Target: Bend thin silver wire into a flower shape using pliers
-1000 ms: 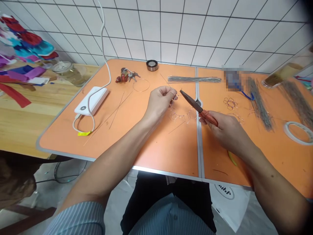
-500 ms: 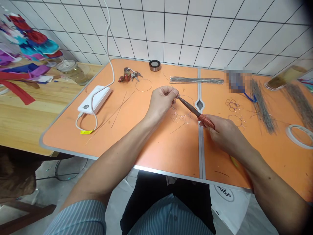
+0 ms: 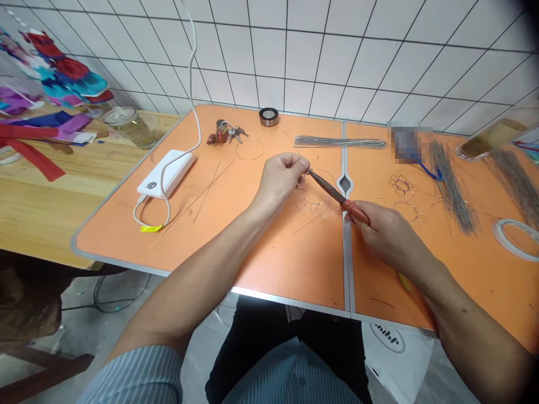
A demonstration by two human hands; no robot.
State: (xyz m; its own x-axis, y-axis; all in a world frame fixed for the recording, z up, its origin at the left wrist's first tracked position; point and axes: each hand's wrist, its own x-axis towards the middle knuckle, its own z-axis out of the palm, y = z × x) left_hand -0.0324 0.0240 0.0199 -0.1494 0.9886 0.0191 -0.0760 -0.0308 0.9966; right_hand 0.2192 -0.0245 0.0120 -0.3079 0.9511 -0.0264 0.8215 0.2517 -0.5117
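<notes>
My right hand (image 3: 381, 227) is wrapped round the red handles of a pair of long-nosed pliers (image 3: 328, 187). The dark jaws point up and left and reach the fingertips of my left hand (image 3: 284, 174). That hand pinches a thin wire (image 3: 304, 175) between thumb and forefinger, right at the plier tips. Whether the jaws are closed on the wire is too small to tell. Just below, a ring of looped wire (image 3: 314, 205) shows near the table surface; the left fingers partly hide how it joins the held wire.
A bundle of straight wires (image 3: 339, 142) lies behind my hands. Flower-shaped wire pieces (image 3: 401, 184) and a thicker wire bundle (image 3: 452, 188) are at the right, with a white tape roll (image 3: 516, 240). Leftward are a white power bank (image 3: 166, 173), keys (image 3: 236, 133) and a wire ring (image 3: 250, 150).
The view has tilted slightly, so everything sits a little lower in it. Both hands keep nearly the same pose, the plier tips still at my left fingertips.
</notes>
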